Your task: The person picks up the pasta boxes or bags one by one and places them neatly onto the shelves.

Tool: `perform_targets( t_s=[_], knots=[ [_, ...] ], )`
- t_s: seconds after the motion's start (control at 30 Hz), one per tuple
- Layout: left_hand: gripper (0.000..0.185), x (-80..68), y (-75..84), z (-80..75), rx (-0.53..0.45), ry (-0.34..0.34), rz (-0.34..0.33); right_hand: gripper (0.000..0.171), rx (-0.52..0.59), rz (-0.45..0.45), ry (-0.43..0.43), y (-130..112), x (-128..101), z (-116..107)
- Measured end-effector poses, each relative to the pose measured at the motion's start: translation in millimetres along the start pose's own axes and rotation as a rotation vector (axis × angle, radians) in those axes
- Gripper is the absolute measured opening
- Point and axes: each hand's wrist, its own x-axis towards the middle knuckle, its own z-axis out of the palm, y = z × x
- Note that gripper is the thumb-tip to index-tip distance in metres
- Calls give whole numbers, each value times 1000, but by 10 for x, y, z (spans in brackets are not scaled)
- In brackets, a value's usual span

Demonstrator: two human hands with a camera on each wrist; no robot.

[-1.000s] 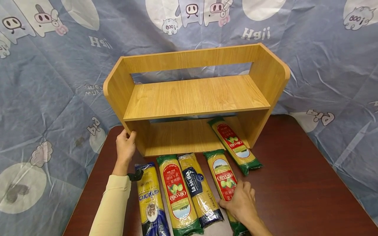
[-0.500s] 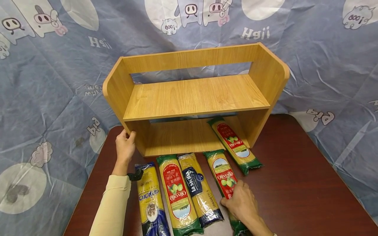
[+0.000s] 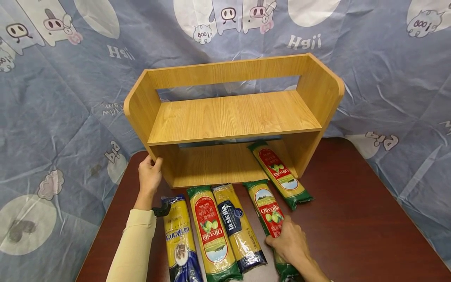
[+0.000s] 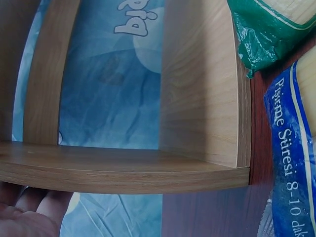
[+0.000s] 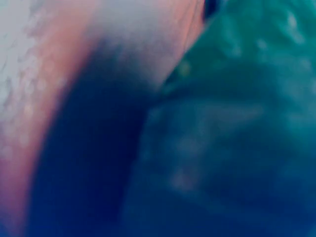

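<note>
A two-tier wooden shelf [image 3: 232, 117] stands at the back of a dark red table [image 3: 352, 219]. My left hand [image 3: 149, 174] grips the front edge of its left side panel [image 4: 207, 98], thumb in front. Four spaghetti packets lie side by side before the shelf: a blue one [image 3: 179, 239], a green-and-red Olivolla one [image 3: 211, 233], a La Sicilia one [image 3: 237, 227] and a second Olivolla packet [image 3: 269, 211]. My right hand [image 3: 290, 243] holds this last packet near its near end, fingers curled over it. The right wrist view is a blur of skin and green wrapper [image 5: 237, 148].
A third Olivolla packet [image 3: 280, 174] lies slanted, its far end on the shelf's bottom board and its near end on the table. A blue cloth with cartoon pigs [image 3: 53, 98] hangs behind and drapes around the table. The table's right half is bare wood.
My right hand has slid a little toward me along the packet, and the packet has shifted slightly under it. My left hand stays on the shelf's side panel.
</note>
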Motion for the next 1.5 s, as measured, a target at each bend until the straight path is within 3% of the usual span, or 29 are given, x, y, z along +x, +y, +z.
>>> perform_targets(
  t_s=[0.57, 0.93, 1.5],
  knots=[
    [23, 0, 6, -15, -3, -4, 18, 87, 53, -34, -16, 29, -13, -94],
    [23, -8, 6, -25, 6, -7, 19, 80, 60, -83, 69, -15, -49, -246],
    [24, -10, -23, -21, 50, -9, 24, 86, 51, -171, 98, -284, 207, -504]
  ],
)
